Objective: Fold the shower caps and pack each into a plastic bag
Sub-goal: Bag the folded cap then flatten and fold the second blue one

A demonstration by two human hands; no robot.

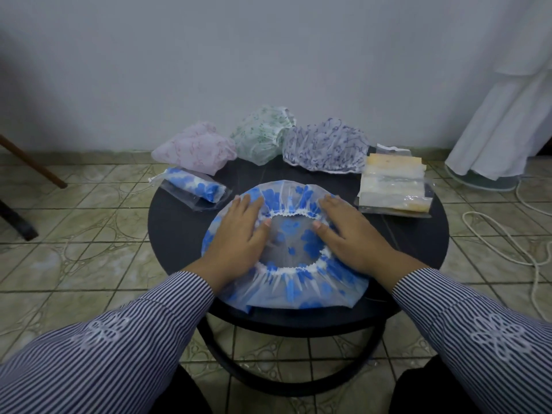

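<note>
Both forearms, in striped sleeves, are reaching forward over the near edge of the round black table [179, 231], and both hands are lying palm-down on the blue-flowered shower cap [286, 255], which is spread flat with its elastic opening facing up at the middle of the table. The left hand [236, 234] is resting on the cap's left side with its fingers straight and slightly fanned, the thumb lying along the white elastic rim. The right hand [352, 231] is mirroring it on the right side, fingers extended and pressing flat, thumb pointing inward at the rim. Neither hand is pinching or curling around the cap. Along the far edge of the table a pink shower cap [194, 150], a green-patterned shower cap [263, 132] and a purple-patterned shower cap [325, 144] are sitting bunched in a row. At the left, a folded blue shower cap in a plastic bag [194, 186] is lying just beside the spread cap, and at the right a stack of plastic bags [394, 183] is lying.
</note>
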